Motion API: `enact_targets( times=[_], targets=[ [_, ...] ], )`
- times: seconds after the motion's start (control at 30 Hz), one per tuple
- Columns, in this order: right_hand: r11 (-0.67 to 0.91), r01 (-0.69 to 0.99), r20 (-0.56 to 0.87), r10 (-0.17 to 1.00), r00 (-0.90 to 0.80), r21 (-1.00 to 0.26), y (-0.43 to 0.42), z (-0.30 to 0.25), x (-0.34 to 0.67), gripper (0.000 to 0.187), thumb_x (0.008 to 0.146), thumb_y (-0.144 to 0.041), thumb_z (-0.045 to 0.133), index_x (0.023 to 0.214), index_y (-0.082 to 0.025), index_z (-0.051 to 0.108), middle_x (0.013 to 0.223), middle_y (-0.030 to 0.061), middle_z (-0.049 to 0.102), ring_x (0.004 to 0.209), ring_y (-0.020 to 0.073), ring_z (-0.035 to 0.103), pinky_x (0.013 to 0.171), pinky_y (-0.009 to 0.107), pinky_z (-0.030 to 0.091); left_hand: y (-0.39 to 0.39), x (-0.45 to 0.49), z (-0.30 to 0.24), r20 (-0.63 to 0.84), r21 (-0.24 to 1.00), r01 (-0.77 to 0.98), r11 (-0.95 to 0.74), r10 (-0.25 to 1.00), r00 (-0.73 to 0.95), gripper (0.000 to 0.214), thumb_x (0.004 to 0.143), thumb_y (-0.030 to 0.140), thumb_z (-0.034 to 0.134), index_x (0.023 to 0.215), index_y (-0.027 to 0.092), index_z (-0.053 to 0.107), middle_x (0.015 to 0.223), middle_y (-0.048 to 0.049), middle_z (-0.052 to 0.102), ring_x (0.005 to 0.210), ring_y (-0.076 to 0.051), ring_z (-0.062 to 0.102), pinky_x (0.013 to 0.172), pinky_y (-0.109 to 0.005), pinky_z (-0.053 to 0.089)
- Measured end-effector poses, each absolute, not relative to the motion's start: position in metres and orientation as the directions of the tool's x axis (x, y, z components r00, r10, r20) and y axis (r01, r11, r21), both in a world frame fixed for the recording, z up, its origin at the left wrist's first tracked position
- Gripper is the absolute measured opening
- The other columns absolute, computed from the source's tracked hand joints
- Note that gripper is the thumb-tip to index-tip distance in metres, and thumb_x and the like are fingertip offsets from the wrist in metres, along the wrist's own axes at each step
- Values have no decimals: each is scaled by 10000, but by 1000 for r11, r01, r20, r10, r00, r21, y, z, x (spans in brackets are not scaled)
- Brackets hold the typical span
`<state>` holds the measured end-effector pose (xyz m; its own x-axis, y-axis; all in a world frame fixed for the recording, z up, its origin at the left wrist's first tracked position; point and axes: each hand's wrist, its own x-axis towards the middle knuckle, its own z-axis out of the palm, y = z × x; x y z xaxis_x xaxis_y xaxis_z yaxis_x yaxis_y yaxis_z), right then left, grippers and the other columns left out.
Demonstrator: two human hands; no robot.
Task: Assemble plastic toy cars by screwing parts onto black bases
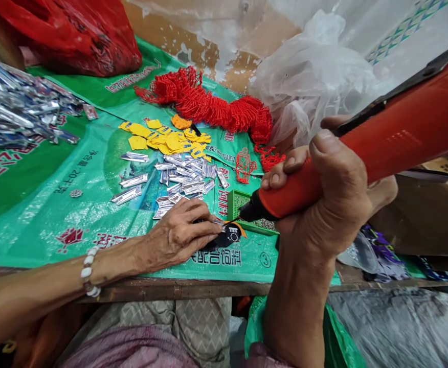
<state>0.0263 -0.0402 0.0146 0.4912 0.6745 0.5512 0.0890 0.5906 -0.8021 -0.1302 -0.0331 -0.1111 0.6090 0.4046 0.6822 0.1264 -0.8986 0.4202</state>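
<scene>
My right hand (323,199) is wrapped round a red and black electric screwdriver (396,133), which slants down to the left. Its thin bit ends at a small black piece with an orange edge and white marks (227,237). With bent fingers, my left hand (185,230) pins that piece against the green sheet; its left part is hidden under the fingers. Just beyond the bit sits a shallow green tray (233,204) of tiny metal parts, probably screws. Silver, trough-shaped strips (191,179) lie loose beyond my left hand.
Yellow flat pieces (170,140) and a long row of red lattice pieces (216,110) lie farther back. A large silver heap (13,102) is at left, beneath a red bag (70,36). Clear plastic bags (316,71) lean on the wall. A cardboard box (431,214) stands right.
</scene>
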Motion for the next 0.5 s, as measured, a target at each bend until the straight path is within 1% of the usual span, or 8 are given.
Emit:
enact_targets(
  times=[0.17,0.23,0.37,0.5],
  targets=[
    [581,104,541,658,524,-807,-40,16,24,164,657,-290,757,801,-251,688,521,-83,550,365,108,487,320,258,420,-33,-130,-111,676,427,121,-896,405,615,188,998,191,546,1079,128,703,907,-68,652,921,-220,542,829,-378,495],
    [591,113,554,650,520,-799,-40,16,25,156,656,-281,748,800,-255,693,517,-86,547,362,104,478,319,262,432,-33,-130,-111,672,427,121,-896,404,620,189,999,190,543,1086,126,698,917,-71,652,925,-222,538,833,-380,496],
    [605,114,575,655,491,-788,-42,16,26,160,693,-280,745,834,-234,683,519,-94,558,361,102,485,341,275,469,-33,-130,-112,683,419,110,-901,393,615,195,1004,193,533,1085,122,694,919,-71,648,916,-216,533,838,-370,498],
    [605,102,567,654,501,-789,-42,16,27,177,671,-242,733,834,-211,674,507,-90,562,356,101,487,339,254,431,-32,-130,-112,677,423,114,-899,397,619,196,1003,191,534,1095,126,694,921,-67,649,917,-217,537,843,-374,500]
  ],
)
